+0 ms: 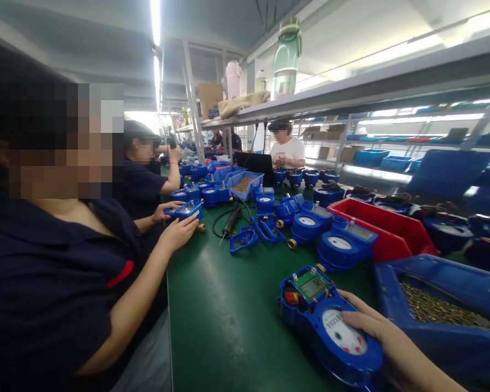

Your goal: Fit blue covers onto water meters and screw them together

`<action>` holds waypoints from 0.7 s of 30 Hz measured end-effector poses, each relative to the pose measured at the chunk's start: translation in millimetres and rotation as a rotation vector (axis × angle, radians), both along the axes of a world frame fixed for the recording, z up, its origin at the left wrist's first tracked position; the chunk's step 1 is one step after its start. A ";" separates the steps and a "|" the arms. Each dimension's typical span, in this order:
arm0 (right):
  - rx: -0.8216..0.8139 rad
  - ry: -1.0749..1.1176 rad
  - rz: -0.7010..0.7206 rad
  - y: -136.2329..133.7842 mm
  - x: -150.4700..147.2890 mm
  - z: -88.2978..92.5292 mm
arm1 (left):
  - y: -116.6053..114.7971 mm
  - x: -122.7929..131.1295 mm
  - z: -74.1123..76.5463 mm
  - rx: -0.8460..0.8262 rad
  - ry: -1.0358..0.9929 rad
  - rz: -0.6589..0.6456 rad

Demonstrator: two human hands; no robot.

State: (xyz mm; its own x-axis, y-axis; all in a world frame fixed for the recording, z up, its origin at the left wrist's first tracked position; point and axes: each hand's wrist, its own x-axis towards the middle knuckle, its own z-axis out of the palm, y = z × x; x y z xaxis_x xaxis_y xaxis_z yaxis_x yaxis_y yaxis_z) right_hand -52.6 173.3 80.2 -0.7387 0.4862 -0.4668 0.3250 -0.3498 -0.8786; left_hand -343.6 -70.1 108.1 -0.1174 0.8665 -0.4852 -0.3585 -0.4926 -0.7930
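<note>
In the lower right, my right hand [375, 326] is closed on the side of a blue water meter [310, 332], with the thumb lying over its round white dial. The meter's top cover is off: a green circuit board with a small display shows, along with a red and yellow part beside it. My fingers on the far side are partly hidden. My left hand is out of the picture. Just beyond the held meter are other blue water meters [340, 242] with brass fittings. Loose blue cover frames [243, 239] lie farther back on the green table [216, 310].
To the right stand a blue bin [396, 267] of brass-coloured screws and a red bin [416, 231]. A black electric screwdriver [231, 222] with a cable lies mid-table. At left, a co-worker's hands [179, 231] hold another meter. A shelf [330, 90] with bottles runs overhead.
</note>
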 end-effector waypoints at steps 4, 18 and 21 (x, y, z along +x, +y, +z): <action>-0.068 -0.017 0.030 1.3 -11.7 7.0 | 10.6 33.9 -4.3 -0.131 0.058 -0.037; 0.519 -0.141 0.055 29.0 36.6 39.8 | -0.5 82.2 9.1 -0.266 1.033 -0.270; 0.614 -0.068 -0.150 21.5 79.9 71.5 | 50.9 176.4 -5.2 -0.193 1.186 -0.467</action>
